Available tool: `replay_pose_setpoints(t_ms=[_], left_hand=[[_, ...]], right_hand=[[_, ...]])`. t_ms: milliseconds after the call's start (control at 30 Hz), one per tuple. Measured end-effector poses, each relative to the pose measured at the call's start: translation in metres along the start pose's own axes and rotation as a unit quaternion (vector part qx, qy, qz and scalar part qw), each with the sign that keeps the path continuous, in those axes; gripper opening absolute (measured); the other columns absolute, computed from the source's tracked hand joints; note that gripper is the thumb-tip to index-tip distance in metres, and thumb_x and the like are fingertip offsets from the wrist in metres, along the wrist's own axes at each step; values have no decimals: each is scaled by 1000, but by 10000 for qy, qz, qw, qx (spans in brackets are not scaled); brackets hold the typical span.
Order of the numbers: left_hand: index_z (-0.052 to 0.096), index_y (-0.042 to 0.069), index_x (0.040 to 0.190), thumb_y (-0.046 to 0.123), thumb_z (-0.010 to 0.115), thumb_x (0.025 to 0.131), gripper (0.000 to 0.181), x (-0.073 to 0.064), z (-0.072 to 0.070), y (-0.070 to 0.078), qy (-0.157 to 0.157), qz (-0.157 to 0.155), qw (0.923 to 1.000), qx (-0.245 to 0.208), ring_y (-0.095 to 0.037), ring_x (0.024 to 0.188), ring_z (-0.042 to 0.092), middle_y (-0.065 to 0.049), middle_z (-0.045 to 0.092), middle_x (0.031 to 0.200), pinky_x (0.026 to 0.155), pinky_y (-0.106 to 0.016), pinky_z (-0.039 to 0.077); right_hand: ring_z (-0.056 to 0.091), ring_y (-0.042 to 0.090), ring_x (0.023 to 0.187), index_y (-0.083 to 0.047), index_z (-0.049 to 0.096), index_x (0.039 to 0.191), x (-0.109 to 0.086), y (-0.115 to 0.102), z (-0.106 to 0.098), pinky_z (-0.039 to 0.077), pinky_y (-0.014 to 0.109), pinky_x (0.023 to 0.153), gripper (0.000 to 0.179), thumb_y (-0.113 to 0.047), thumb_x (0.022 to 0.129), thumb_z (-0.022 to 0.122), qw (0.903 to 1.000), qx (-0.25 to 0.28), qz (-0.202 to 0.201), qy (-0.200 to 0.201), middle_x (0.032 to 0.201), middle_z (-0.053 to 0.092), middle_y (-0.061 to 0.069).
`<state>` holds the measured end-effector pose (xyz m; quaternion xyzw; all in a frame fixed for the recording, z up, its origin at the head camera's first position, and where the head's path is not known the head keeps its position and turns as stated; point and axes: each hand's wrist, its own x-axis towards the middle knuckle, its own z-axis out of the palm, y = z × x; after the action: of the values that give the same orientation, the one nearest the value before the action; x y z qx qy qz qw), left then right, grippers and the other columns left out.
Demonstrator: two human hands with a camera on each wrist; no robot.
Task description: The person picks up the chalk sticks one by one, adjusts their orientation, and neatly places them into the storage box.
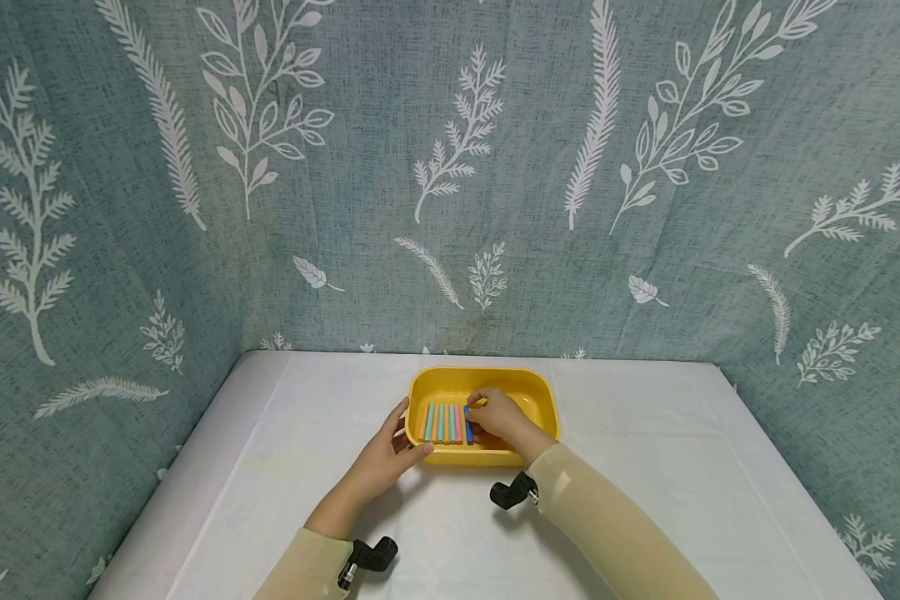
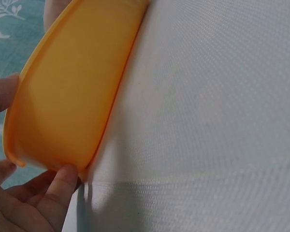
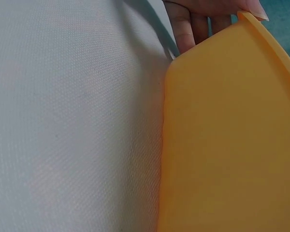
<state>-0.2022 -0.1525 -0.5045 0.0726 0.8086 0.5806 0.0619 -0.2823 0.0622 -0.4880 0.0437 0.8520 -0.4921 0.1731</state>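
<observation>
A yellow plastic tray (image 1: 480,459) rests on the white-covered table. Along its left part lies a row of slim, chalk-like sticks (image 1: 441,423) in orange, teal and pink. My left hand (image 1: 381,457) grips the tray's left end, its thumb at the front rim and its fingers around the side. Inside the tray, my right hand (image 1: 501,417) pinches a blue chalk-like stick (image 1: 469,435) at the right end of the row. Both wrist views mostly show the tray's outer front wall (image 2: 72,87); the right hand's fingertips are hidden there.
The white cloth (image 1: 645,467) covers the table around the tray. Behind and at both sides hangs a blue-green curtain (image 1: 525,275) with white leaf prints. A black camera mount (image 1: 513,492) sits on the right wrist, another (image 1: 375,554) on the left.
</observation>
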Motion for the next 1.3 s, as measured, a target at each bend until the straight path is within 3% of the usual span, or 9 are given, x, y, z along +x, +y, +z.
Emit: replay_pose_setpoints(t_ms=[300,600,767,1000,1300], left_hand=[[14,20,162,26,74,93,92,0,0,0,20,-9,10000,37,-40,137,45,-23,36,155,110,-47,41],[14,20,162,29,75,92,93,-1,-1,1,25,-101,9999,65,-40,137,44,-23,36,156,109,-48,42],[14,19,162,28,75,92,94,-2,0,2,27,-85,9999,73,-41,136,45,-23,36,155,107,-49,44],[13,20,163,28,75,92,94,-2,1,0,42,10,10000,43,-41,137,44,-23,34,156,107,-47,44],[12,17,163,24,73,95,92,-1,2,-3,72,99,9999,49,-40,138,43,-23,32,157,109,-45,42]], right_hand=[[64,18,63,-2,60,121,-2,-1,-1,59,27,56,26,-7,97,64,9987,456,-199,-86,88,63,15],[62,20,60,0,61,120,-10,-4,-8,59,31,57,24,-4,96,62,9979,571,-294,-46,86,62,16],[66,22,65,1,61,124,-20,-5,-20,61,34,63,27,-8,98,61,9977,512,-442,-99,94,64,17],[64,21,67,6,59,127,-33,-3,-39,62,37,68,29,-4,100,58,9934,923,-646,-211,99,60,21],[66,22,74,5,61,127,-55,4,-70,62,42,75,30,-8,99,59,9945,648,-821,107,106,62,22]])
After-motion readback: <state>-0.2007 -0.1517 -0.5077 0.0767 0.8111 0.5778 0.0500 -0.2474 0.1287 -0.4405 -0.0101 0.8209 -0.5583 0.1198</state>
